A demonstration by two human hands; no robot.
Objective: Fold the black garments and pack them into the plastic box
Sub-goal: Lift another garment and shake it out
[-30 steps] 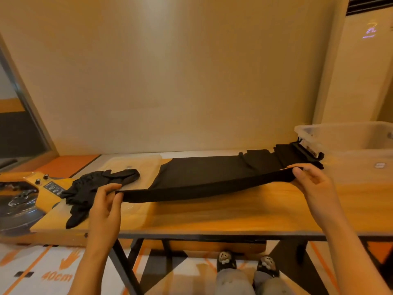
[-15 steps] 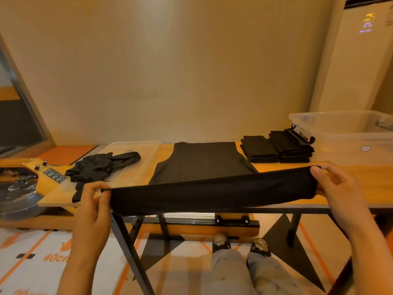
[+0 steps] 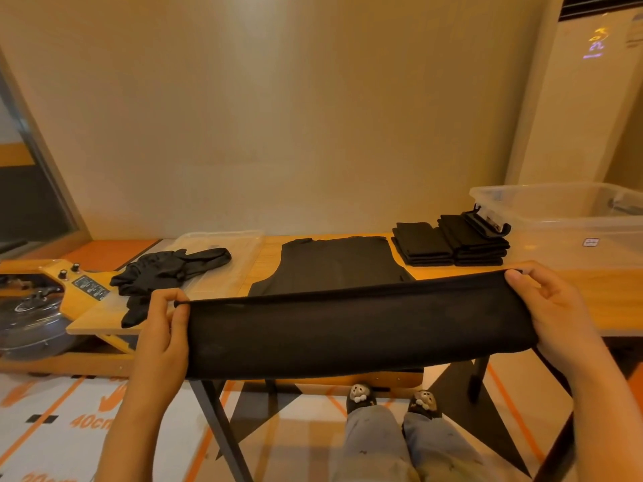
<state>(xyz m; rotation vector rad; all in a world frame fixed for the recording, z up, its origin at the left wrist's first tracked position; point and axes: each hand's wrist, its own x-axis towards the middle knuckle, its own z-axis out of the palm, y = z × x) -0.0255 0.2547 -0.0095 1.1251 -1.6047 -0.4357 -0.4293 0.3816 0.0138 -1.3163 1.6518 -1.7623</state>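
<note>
The black garment (image 3: 358, 335) is held taut in front of the tabletop (image 3: 609, 297), left of the plastic box (image 3: 574, 234), with its long axis left to right. The left hand (image 3: 161, 339) pinches the end far from the box. The right hand (image 3: 553, 307), fingers (image 3: 542, 271) curled on the cloth, grips the nearer end.

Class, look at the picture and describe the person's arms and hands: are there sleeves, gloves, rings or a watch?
Both the left hand and the right hand are bare: no gloves, rings or watch show. No sleeve is in view either; the arms are uncovered down to the picture's lower edge.
</note>
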